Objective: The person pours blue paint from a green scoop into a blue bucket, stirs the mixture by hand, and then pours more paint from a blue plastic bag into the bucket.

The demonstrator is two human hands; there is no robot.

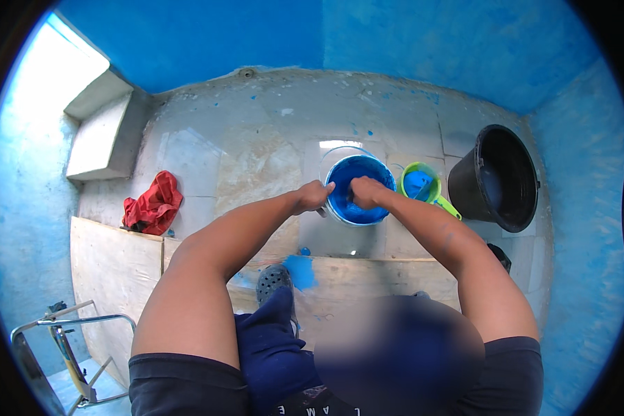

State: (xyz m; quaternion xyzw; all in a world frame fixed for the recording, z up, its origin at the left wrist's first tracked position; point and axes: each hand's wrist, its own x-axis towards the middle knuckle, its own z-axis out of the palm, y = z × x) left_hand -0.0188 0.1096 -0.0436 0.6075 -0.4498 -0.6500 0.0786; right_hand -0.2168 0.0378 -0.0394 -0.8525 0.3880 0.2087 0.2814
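Blue-painted walls (464,41) close in a pale tiled floor (256,159) speckled with blue drops. On this floor, straight ahead of the person, stands a white bucket (357,191) full of blue paint, and both hands meet at its top. The left hand (313,196) is closed on the near left rim, its fingers curled around the edge. The right hand (366,192) sits over the paint itself with the fingers pressed together into a fist, as if around something thin, but I cannot tell what is inside this grip. Just beyond the right fingers, to their right, a green scoop (423,186) with a handle holds a little more blue paint, and further right a big black bucket (496,179) stands tilted against the wall. Below the fingers, near the person's knees, a fresh blue spill (299,272) lies on a wooden board (111,267), beside a grey perforated clog (274,279). Well to the left of the left fingers a red cloth (152,206) is crumpled on the floor, and a metal ladder (69,347) shows in the lower left corner. The risk I see is the full bucket: a strong pull on the rim could tip it, or a quick move of the right hand could throw paint over the edge onto the tiles and the clog.
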